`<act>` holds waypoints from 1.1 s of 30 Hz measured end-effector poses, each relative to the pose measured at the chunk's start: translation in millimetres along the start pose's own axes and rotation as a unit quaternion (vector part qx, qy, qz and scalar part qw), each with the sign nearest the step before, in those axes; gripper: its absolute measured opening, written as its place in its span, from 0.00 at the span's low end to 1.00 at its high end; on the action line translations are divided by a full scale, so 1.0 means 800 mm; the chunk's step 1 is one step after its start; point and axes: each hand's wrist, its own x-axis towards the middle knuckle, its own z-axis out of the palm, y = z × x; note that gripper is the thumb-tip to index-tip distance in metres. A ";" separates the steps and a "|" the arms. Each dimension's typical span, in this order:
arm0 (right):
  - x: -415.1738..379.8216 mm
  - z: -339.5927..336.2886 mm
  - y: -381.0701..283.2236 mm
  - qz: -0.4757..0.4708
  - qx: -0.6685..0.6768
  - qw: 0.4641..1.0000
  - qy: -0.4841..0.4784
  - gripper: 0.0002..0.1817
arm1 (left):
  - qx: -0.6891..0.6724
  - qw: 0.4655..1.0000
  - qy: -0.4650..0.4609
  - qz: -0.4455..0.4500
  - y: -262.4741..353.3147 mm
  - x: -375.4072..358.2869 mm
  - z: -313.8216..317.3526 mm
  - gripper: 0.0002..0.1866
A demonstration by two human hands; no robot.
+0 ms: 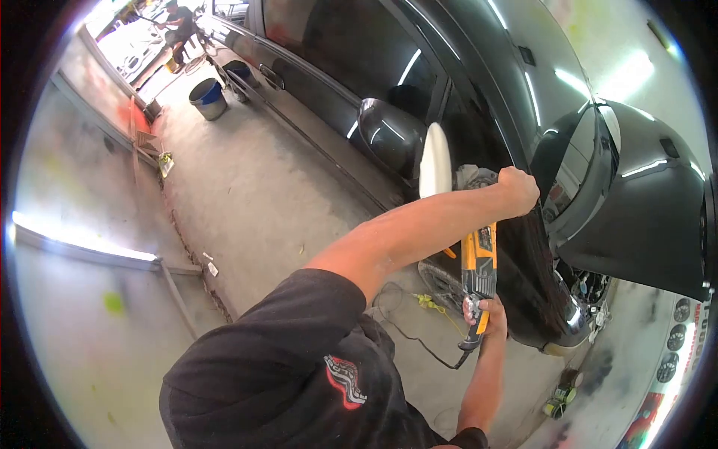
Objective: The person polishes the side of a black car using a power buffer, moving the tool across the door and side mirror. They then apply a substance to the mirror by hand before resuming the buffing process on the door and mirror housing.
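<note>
I hold a yellow and black polisher with a white pad seen nearly edge-on. My left hand is closed at its head end, over a grey covering, with my forearm crossing in front. Lower down, my right hand wraps around the rear handle, where the black cord leaves the tool. The pad overlaps the edge of the side mirror of a black car in this view. The car's glossy side lies right behind the tool.
A yellow cord connector lies on the concrete floor by the front wheel. Buckets, one blue and black, stand beside the car. Another person is at the far end. A stained wall runs along the left.
</note>
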 end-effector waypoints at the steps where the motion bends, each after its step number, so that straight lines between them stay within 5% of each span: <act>1: 0.001 -0.001 0.002 -0.002 0.009 1.000 -0.006 0.30 | 0.007 1.000 0.003 0.003 0.004 0.001 0.000 0.14; 9: 0.013 0.022 0.011 -0.035 0.035 0.997 -0.060 0.29 | 0.064 0.998 0.005 0.005 0.016 -0.012 -0.015 0.13; 22: -0.075 0.063 0.046 -0.027 -0.109 0.988 0.108 0.34 | -0.033 0.996 0.047 0.069 0.019 -0.132 -0.002 0.08; 33: -0.082 0.188 0.046 -0.029 -0.245 0.941 0.232 0.45 | -0.116 0.973 0.157 0.126 -0.073 -0.235 -0.057 0.10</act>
